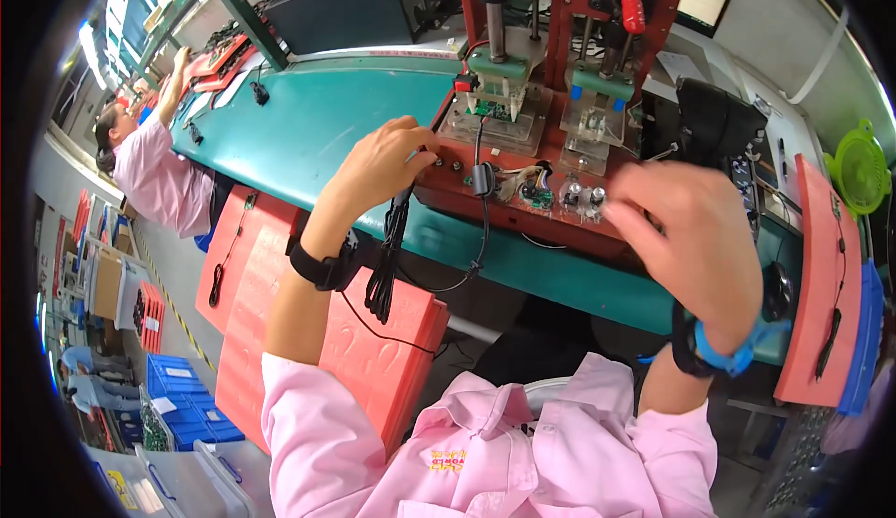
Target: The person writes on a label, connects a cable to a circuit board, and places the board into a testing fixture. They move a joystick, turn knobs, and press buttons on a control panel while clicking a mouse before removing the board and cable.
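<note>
My left hand [387,159] is closed at the left front of a red test fixture [495,165], thumb and fingertips pinched together. From it hangs a tied bundle of black cable [387,261]. A green circuit board [487,107] sits on the fixture's clear block under the left press. Another black cable with a thick ferrite lump [483,179] runs down from that board over the fixture's front edge. My right hand [695,233] is smeared by motion at the fixture's right front, near round metal parts [583,196]. Its fingers cannot be read clearly.
Red foam trays [383,341] are stacked at my left, below the green bench [345,107]. Another red tray [821,294] with a cable stands at the right, near a green fan [857,168]. A red-handled lever [634,12] rises above the fixture. A co-worker [159,177] sits far left.
</note>
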### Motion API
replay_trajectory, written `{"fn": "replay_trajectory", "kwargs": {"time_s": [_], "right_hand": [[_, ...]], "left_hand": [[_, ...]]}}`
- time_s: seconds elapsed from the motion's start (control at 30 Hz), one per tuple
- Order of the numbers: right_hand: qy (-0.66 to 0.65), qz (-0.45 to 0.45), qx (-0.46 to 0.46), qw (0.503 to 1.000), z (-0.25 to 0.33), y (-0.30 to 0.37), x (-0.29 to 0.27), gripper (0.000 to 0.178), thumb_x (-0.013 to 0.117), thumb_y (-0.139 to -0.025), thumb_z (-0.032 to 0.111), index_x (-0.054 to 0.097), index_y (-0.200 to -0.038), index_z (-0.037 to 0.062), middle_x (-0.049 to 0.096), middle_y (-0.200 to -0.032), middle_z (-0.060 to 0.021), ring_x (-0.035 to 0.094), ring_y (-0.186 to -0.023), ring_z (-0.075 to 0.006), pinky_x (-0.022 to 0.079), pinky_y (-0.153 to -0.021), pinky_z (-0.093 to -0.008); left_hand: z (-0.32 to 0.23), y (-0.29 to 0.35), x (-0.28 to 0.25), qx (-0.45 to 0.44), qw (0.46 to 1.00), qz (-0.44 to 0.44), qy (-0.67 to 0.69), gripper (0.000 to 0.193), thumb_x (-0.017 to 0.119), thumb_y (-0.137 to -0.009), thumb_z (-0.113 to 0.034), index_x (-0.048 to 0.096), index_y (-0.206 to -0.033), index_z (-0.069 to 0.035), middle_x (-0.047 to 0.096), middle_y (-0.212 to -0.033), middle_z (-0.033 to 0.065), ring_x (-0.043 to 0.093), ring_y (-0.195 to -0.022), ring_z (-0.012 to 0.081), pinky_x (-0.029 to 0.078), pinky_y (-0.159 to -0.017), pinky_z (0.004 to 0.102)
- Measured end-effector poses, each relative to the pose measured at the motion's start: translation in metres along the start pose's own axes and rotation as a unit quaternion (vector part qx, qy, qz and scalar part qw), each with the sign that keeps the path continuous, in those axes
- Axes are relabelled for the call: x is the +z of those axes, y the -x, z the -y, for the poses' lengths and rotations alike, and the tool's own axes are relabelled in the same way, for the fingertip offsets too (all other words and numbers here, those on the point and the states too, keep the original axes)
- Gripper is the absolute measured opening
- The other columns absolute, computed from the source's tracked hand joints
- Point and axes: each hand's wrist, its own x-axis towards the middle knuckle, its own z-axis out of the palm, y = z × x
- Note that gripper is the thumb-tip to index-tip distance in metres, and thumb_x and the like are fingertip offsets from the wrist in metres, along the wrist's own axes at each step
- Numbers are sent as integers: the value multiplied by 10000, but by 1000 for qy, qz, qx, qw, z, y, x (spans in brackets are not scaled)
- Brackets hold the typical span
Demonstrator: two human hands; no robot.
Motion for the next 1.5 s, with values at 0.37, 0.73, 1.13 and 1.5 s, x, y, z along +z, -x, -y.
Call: {"fn": "replay_trajectory", "kwargs": {"time_s": [0.37, 0.73, 1.13, 1.5], "right_hand": [[288, 116, -186, 932, 57, -98, 122, 230, 493, -764, 235, 651, -878, 112, 610, -904, -63, 498, -945, -261, 289, -852, -540], [336, 27, -219, 916, 52, -86, 149, 169, 516, -720, 181, 661, -747, 99, 592, -820, -81, 481, -893, -243, 276, -909, -502], [144, -108, -217, 960, 22, -104, 180, 119, 552, -670, 162, 620, -596, 97, 528, -658, -36, 481, -807, -193, 348, -753, -389], [288, 18, -132, 948, 45, -109, 191, 196, 498, -750, 193, 667, -803, 107, 574, -773, -41, 469, -895, -232, 256, -890, -469]], "left_hand": [[21, 8, 37, 79, 989, -97, -83, 140, 530, -669, -102, 537, -798, -47, 518, -817, 109, 504, -852, 283, 385, -733, 398], [24, 4, 19, 146, 989, -23, -8, 186, 566, -613, -59, 516, -786, -10, 535, -873, 132, 495, -882, 323, 402, -738, 393], [18, 4, 28, -15, 997, -67, -34, 119, 518, -697, -118, 563, -686, -9, 578, -698, 186, 547, -715, 373, 437, -615, 446], [12, 19, 10, -101, 993, -50, 20, 162, 512, -761, -134, 556, -684, 1, 579, -693, 175, 552, -678, 354, 422, -573, 401]]}}
